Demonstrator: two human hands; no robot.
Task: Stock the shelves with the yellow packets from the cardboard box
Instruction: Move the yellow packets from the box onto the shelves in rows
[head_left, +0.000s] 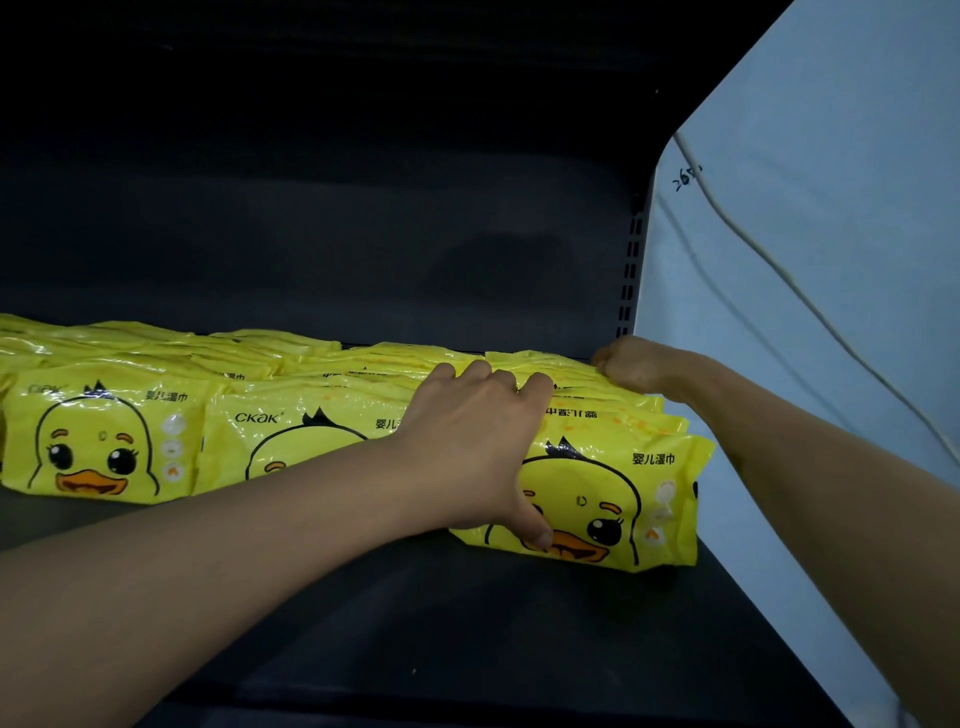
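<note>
Yellow packets with a duck face stand in rows on a dark shelf (467, 623). The right-hand row (623, 483) stands nearest me, its front packet upright and facing me. My left hand (478, 441) grips this row from the left, fingers curled over the packet tops and thumb pressed on the front packet's face. My right hand (631, 366) reaches behind the same row, its fingers curled down over the rearmost packets and hidden from me. Two more rows, the middle row (291, 431) and the left row (98, 436), stand to the left. The cardboard box is out of sight.
The shelf's dark back panel (311, 234) rises behind the packets, with a slotted upright (629, 270) at its right end. A pale wall (831, 208) with a thin cable (769, 254) and a handwritten mark lies to the right. Bare shelf stretches in front of the rows.
</note>
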